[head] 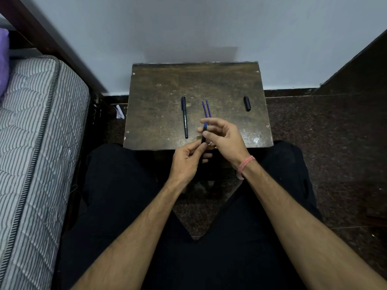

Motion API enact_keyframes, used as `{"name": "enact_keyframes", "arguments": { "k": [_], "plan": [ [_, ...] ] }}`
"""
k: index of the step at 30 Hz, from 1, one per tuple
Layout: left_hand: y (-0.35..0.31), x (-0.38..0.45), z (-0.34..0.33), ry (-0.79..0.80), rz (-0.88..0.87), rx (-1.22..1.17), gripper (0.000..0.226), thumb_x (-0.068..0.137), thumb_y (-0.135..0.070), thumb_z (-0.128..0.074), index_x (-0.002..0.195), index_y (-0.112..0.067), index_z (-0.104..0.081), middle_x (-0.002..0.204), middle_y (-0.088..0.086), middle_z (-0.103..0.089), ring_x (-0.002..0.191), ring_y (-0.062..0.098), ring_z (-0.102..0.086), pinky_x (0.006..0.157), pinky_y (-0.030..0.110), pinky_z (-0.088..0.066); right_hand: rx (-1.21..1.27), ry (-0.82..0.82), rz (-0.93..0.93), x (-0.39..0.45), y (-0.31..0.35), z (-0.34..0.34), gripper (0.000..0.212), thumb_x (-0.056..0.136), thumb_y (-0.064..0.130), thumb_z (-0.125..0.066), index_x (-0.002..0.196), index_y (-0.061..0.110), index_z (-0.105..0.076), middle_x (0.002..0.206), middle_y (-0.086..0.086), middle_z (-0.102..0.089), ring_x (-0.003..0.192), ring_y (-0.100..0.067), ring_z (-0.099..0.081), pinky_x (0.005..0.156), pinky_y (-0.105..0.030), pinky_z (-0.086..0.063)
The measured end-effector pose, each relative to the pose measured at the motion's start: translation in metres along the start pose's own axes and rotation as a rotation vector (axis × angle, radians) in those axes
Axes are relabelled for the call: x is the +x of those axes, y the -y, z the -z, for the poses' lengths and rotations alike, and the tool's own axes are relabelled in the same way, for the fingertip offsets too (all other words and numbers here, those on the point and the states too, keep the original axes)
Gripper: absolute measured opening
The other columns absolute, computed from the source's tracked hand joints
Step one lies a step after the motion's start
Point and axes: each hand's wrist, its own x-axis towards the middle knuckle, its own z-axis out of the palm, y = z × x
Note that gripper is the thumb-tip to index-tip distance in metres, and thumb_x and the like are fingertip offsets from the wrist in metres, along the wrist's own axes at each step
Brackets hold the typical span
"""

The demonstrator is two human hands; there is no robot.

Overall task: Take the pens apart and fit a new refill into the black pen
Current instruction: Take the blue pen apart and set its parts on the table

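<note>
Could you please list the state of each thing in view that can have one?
Black pen: uncapped, held by both hands, blue tip up.
Left hand: grips the pen's lower barrel.
Right hand: fingers pinch the pen's upper part.
Second pen: capped, lying on table.
Two refills: loose, side by side.
Black cap: off, lying apart.

Two black pens (184,117) (203,136), two blue refills (204,108) (208,108), one loose black cap (247,103), one small table (159,97)
</note>
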Motion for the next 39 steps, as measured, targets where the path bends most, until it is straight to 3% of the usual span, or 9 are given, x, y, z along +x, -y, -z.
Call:
{"name": "enact_keyframes", "arguments": {
  "k": [5, 7, 12, 20, 25, 29, 33, 37, 39],
  "plan": [
    [0.001, 0.000, 0.000, 0.002, -0.006, -0.008, 0.025, 0.114, -0.018, -0.066, 0.132, -0.027, -0.081, 0.115, 0.005, -0.088, 0.093, 0.011, -0.083, 0.085, 0.024, -0.067, -0.077, -0.062, 0.039, 0.003, -0.005, 0.000, 0.026, 0.095, 0.012, -0.085, 0.121, 0.011, -0.078, 0.115, -0.021, -0.076, 0.091, -0.017, -0.072, 0.072, -0.027, -0.063],
    [0.001, 0.001, 0.000, 0.004, -0.003, -0.006, 0.024, 0.114, -0.017, -0.066, 0.127, -0.030, -0.082, 0.115, 0.003, -0.089, 0.093, 0.010, -0.083, 0.084, 0.024, -0.067, -0.069, -0.081, 0.051, 0.005, -0.007, 0.001, 0.021, 0.097, 0.009, -0.083, 0.118, 0.010, -0.080, 0.113, -0.024, -0.076, 0.089, -0.017, -0.072, 0.070, -0.027, -0.063],
    [0.003, 0.003, 0.001, -0.005, 0.007, 0.016, 0.024, 0.114, -0.018, -0.066, 0.133, -0.016, -0.081, 0.114, 0.004, -0.088, 0.091, 0.009, -0.081, 0.085, 0.026, -0.066, 0.078, -0.041, 0.033, 0.007, -0.006, 0.005, 0.028, 0.105, 0.003, -0.070, 0.130, 0.014, -0.076, 0.117, -0.006, -0.084, 0.090, -0.022, -0.075, 0.073, -0.028, -0.064],
    [0.003, 0.001, 0.001, -0.001, 0.001, 0.024, 0.022, 0.112, -0.016, -0.069, 0.131, -0.021, -0.080, 0.112, 0.000, -0.089, 0.090, 0.007, -0.080, 0.085, 0.026, -0.066, 0.271, -0.104, 0.044, 0.007, 0.000, 0.012, 0.024, 0.104, 0.007, -0.074, 0.128, 0.009, -0.073, 0.121, -0.012, -0.082, 0.101, -0.022, -0.078, 0.076, -0.035, -0.068],
    [0.002, -0.003, 0.000, -0.001, -0.043, 0.032, 0.041, 0.114, -0.013, -0.067, 0.154, -0.019, -0.067, 0.113, 0.001, -0.089, 0.091, 0.013, -0.082, 0.085, 0.031, -0.068, 0.128, -0.134, 0.031, 0.009, -0.003, 0.013, 0.026, 0.095, 0.005, -0.085, 0.116, -0.005, -0.075, 0.102, -0.019, -0.082, 0.084, -0.024, -0.080, 0.077, -0.035, -0.067],
    [0.005, -0.004, 0.000, -0.011, -0.069, 0.087, 0.045, 0.116, -0.016, -0.063, 0.161, -0.017, -0.059, 0.117, 0.006, -0.088, 0.091, 0.020, -0.083, 0.083, 0.038, -0.071, -0.041, -0.120, 0.060, 0.009, -0.008, 0.011, 0.023, 0.092, 0.009, -0.088, 0.111, 0.001, -0.078, 0.103, -0.020, -0.082, 0.097, -0.039, -0.081, 0.087, -0.046, -0.066],
    [0.008, -0.001, 0.003, -0.015, -0.067, 0.127, 0.042, 0.116, -0.022, -0.063, 0.158, -0.016, -0.063, 0.117, 0.004, -0.087, 0.091, 0.020, -0.084, 0.084, 0.044, -0.072, 0.057, -0.112, 0.061, 0.008, -0.007, 0.011, 0.022, 0.094, 0.007, -0.085, 0.113, -0.001, -0.076, 0.104, -0.024, -0.079, 0.090, -0.036, -0.080, 0.079, -0.041, -0.069],
    [0.010, -0.001, 0.001, 0.003, -0.084, 0.114, 0.029, 0.117, -0.022, -0.062, 0.142, -0.032, -0.072, 0.111, 0.002, -0.087, 0.085, 0.013, -0.080, 0.078, 0.036, -0.069, 0.250, -0.151, 0.038, 0.011, -0.005, 0.016, 0.018, 0.097, 0.008, -0.083, 0.113, 0.005, -0.075, 0.100, -0.014, -0.080, 0.087, -0.037, -0.073, 0.084, -0.055, -0.065],
    [0.010, -0.001, 0.002, 0.014, -0.086, 0.111, 0.027, 0.117, -0.023, -0.061, 0.138, -0.033, -0.075, 0.112, 0.004, -0.086, 0.084, 0.011, -0.080, 0.077, 0.035, -0.068, 0.314, -0.191, 0.041, 0.012, -0.004, 0.022, 0.018, 0.097, 0.009, -0.082, 0.114, 0.010, -0.076, 0.102, -0.012, -0.082, 0.086, -0.031, -0.075, 0.081, -0.051, -0.065]
  ]
}}
